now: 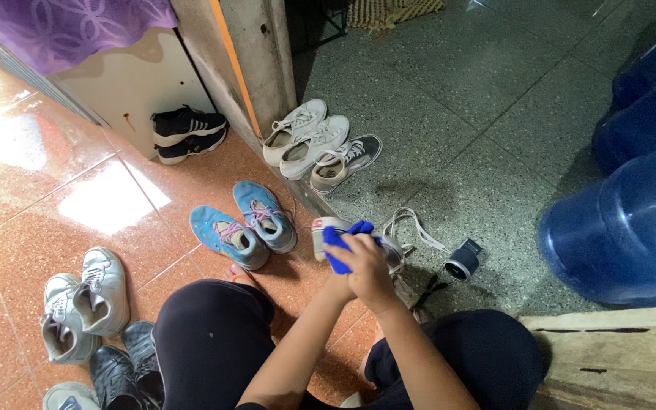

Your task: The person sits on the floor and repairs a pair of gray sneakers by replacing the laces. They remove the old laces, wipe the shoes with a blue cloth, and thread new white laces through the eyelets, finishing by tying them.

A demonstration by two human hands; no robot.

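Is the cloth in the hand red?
No, the cloth under the hand is blue, pressed on a white shoe.

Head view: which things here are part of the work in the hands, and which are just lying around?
In hand:
- blue cloth, pressed by the right hand
- white shoe under the cloth; whether the left hand grips it is hidden
- loose white laces beside it

Lying about:
- blue sneakers
- black sneakers
- three pale shoes by the pillar
- grey-white pair
- blue water jugs
- small round container
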